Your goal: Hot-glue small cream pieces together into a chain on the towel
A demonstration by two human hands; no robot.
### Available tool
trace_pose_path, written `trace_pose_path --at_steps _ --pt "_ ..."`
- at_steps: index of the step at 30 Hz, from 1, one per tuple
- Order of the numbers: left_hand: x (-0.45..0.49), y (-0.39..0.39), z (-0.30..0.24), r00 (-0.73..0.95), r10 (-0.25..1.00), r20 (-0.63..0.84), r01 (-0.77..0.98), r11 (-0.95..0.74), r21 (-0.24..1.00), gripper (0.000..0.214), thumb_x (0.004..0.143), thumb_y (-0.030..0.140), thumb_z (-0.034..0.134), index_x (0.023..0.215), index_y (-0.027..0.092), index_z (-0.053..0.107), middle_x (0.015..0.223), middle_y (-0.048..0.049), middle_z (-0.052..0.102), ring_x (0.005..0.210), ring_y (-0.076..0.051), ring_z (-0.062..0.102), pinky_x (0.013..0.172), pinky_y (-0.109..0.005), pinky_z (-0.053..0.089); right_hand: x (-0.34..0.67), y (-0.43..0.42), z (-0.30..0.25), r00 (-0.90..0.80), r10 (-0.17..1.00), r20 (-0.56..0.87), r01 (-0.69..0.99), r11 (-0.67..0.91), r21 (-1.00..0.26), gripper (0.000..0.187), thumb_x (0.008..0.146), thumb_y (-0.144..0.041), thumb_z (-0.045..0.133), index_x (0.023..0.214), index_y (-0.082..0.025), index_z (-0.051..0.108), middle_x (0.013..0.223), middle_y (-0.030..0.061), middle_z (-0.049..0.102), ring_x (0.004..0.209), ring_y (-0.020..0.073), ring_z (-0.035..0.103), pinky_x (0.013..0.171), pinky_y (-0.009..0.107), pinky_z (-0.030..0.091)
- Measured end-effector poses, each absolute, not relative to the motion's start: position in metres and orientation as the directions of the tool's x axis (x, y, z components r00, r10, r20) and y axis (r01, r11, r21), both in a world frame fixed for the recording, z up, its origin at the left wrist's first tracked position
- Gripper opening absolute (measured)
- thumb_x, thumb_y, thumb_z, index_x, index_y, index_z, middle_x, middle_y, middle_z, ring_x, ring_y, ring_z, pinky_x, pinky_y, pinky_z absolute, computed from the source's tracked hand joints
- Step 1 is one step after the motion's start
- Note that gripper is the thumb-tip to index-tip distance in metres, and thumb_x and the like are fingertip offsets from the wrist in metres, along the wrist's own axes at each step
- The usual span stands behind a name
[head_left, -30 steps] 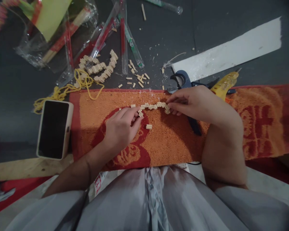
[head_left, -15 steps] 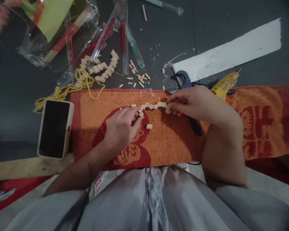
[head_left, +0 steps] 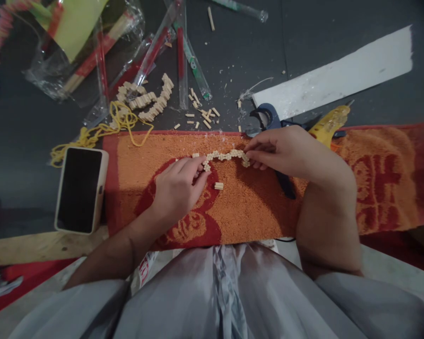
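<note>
A wavy chain of short wooden stick pieces (head_left: 226,155), seen end-on, lies across an orange and red towel (head_left: 254,207). My left hand (head_left: 180,186) is closed at the chain's left end, thumb and fingers pinching there. At the right end, my right hand (head_left: 273,150) pinches the chain between thumb and forefinger. A small bundle of sticks (head_left: 219,186) rests on the towel just below the chain. Another pale wooden piece (head_left: 195,155) shows above my left fingers. The fingertips of both hands partly hide the chain's ends.
Dark blue scissors (head_left: 268,117) and a yellow glue gun (head_left: 330,125) lie by my right hand, near a white strip (head_left: 339,70). A phone (head_left: 80,188), yellow cord (head_left: 123,117), finished-looking stick clusters (head_left: 159,101), loose sticks (head_left: 207,115) and plastic packets (head_left: 102,56) are left and beyond.
</note>
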State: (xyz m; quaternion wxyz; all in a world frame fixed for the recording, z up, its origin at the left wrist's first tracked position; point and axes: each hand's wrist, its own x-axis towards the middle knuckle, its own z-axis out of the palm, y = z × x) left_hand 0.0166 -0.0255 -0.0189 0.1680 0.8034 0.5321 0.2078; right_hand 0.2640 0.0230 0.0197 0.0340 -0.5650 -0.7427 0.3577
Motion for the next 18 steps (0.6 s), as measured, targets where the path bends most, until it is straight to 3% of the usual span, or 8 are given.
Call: trace_pose_path --at_steps 18 --pt "0.0124 -0.0235 -0.0218 0.382 0.912 0.148 0.753 -0.4 0.523 0.021 0.092 0.023 0.063 0.113 0.017 0.067 0.089 -0.0041 0.073 0.083 -0.016 0.068 0.079 -0.027 0.054 0.2622 0.0249 0.0201 -0.351 0.852 -0.387 0.841 0.105 -0.531 0.017 0.088 -0.025 0.059 0.092 -0.022 0.075 0.075 0.0018 0.075 0.075 0.0213 0.072 0.067 0.03 0.049"
